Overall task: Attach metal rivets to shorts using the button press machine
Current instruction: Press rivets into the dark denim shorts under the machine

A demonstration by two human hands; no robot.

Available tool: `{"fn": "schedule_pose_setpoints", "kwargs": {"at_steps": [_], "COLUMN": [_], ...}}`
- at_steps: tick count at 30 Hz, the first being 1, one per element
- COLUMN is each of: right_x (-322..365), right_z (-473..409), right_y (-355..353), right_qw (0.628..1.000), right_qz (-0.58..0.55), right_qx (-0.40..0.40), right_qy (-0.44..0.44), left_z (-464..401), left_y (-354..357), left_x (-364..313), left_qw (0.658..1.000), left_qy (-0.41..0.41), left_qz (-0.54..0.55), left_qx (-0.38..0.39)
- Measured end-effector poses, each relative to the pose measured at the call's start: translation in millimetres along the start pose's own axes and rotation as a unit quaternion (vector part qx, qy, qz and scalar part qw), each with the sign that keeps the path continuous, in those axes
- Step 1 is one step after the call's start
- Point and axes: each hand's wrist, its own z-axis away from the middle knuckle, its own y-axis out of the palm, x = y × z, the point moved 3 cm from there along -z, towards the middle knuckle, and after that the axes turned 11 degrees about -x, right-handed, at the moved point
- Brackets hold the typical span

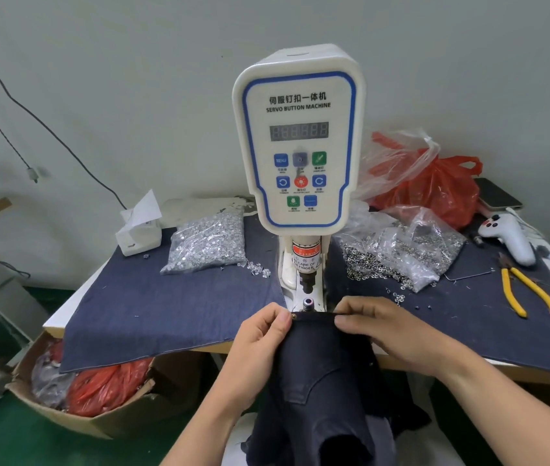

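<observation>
Denim-covered table, "SERVO BUTTON MACHINE" press

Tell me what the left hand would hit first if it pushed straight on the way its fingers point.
Probably the right hand: the left hand points right along the shorts edge, past a rivet.

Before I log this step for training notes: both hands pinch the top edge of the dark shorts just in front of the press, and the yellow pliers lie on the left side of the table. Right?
Not quite. The head view shows the yellow pliers on the right side of the table. The rest holds: left hand and right hand pinch the shorts' top edge before the press.
</observation>
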Motion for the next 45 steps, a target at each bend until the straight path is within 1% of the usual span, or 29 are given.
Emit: {"fn": "schedule_pose_setpoints", "kwargs": {"at_steps": [2,6,9,19,27,36,45], "right_x": [-6,-17,-22,-31,-33,-33,-33], "right_z": [-5,-16,-20,-27,-27,-27,-27], "right_y": [3,5,4,2,2,4,3], "right_qw": [1.0,0.997,0.996,0.99,0.988,0.987,0.987], "right_qz": [-0.012,0.019,-0.02,-0.01,-0.02,-0.054,-0.042], "right_qx": [-0.024,-0.069,-0.08,-0.133,-0.143,-0.141,-0.148], "right_qy": [0.017,0.024,0.026,0.035,0.047,0.048,0.052], "left_z": [-6,-17,-23,-29,-29,-28,-27], "left_y": [0,1,3,3,4,5,5], "left_x": [0,9,14,25,21,18,16], "left_qw": [0.999,0.995,0.992,0.99,0.986,0.986,0.984], "left_qy": [-0.006,-0.019,-0.021,-0.042,-0.037,-0.056,-0.059], "left_qz": [-0.038,-0.075,-0.097,-0.1,-0.129,-0.129,-0.134], "left_qx": [-0.015,-0.059,-0.072,-0.085,-0.096,-0.092,-0.097]}}
